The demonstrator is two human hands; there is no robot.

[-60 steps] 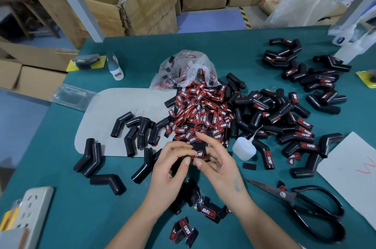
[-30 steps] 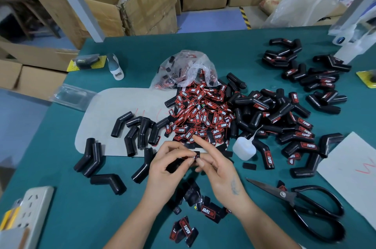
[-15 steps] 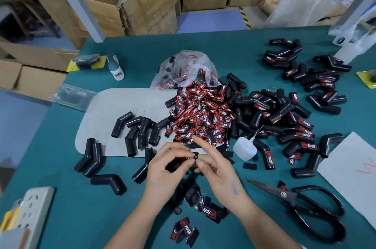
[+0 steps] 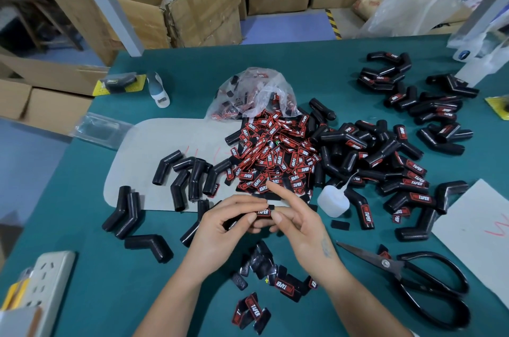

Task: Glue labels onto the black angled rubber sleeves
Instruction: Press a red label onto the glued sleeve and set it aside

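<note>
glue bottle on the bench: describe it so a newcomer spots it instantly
Start at the heap of red-and-black labels in the middle of the green table. Just off its near right edge, beside the right hand, stands the glue bottle. It is the only squat translucent white thing among black sleeves, with a thin nozzle slanting up.

Even, fairly bright light from overhead falls on the teal surface [image 4: 137, 290], leaving only short, soft shadows under the hands [image 4: 220, 226] and beside the scissors [image 4: 429, 287], with small glints on the clear plastic bag [image 4: 256, 88]. The wide-angle lens bends the edges strongly, so the cardboard boxes [image 4: 198, 6] at the top lean and curve. The centre is sharp enough to read printed labels, while the corners and the far left background turn dim and soft.
</note>
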